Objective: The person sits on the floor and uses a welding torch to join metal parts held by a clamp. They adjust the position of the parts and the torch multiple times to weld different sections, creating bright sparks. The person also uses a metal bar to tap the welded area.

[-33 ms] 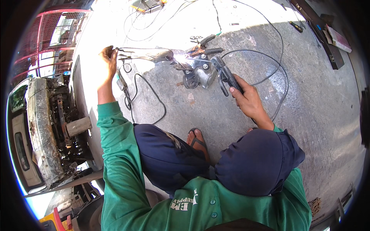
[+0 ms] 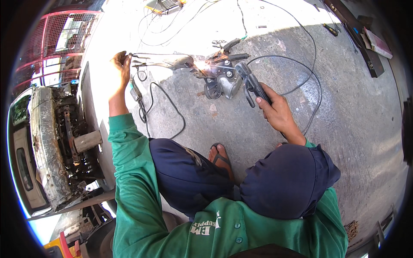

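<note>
My right hand [image 2: 277, 109] is wrapped round the black handle of a welding electrode holder [image 2: 251, 81]. A thin electrode [image 2: 223, 66] runs leftward from its head to a bright glow with sparks on the metal assembly [image 2: 230, 84], which has bolts and a rounded grey part. My left hand [image 2: 121, 71] is closed at the far left end of a long, thin metal part [image 2: 172, 63], whose other end meets the glow. Behind the glow, a ground clamp [image 2: 221, 56] with copper-coloured jaws and black handles grips the work. Glare hides the exact contact point.
Black cables [image 2: 316, 81] loop over the concrete floor at right, and another cable [image 2: 183, 120] lies near my left knee. A screwdriver [image 2: 330, 29] rests at upper right by a long dark beam [image 2: 361, 43]. A worn vehicle part [image 2: 49, 146] stands at left.
The glow at the electrode's tip has turned from bluish white to orange, with sparks around it. Both hands stay in place.
</note>
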The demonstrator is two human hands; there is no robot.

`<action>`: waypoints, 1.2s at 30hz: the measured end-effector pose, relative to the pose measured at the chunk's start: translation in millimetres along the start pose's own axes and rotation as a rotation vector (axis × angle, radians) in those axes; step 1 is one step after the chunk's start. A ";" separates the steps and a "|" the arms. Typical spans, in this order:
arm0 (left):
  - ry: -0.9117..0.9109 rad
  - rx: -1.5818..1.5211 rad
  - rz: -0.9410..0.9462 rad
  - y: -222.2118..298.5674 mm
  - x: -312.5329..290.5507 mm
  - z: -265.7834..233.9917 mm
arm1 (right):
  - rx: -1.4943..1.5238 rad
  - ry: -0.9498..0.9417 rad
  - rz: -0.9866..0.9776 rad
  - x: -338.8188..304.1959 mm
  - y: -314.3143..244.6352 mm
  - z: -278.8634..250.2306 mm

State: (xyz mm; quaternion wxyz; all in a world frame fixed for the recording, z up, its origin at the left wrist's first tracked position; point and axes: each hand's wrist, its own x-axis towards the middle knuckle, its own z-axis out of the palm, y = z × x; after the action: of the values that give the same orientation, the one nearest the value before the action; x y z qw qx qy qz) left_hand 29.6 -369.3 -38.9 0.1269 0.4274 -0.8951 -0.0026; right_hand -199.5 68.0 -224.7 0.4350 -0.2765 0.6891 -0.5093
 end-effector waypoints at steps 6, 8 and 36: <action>-0.005 -0.162 -0.002 -18.6 5.5 5.7 | 0.170 0.023 0.032 -6.1 -3.1 -0.2; 0.008 -0.075 0.017 -5.6 0.4 7.8 | 0.259 0.084 0.009 -8.1 0.4 -2.8; 0.030 -0.196 0.033 -36.2 18.7 32.7 | -0.065 0.242 -0.094 -45.2 -34.6 -49.8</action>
State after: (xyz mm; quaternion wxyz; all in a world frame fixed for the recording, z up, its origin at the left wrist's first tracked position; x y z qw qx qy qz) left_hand 38.5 -410.0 -70.5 0.1814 0.3982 -0.8955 -0.0818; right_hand -224.4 116.9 -172.6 0.3153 -0.2591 0.7391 -0.5360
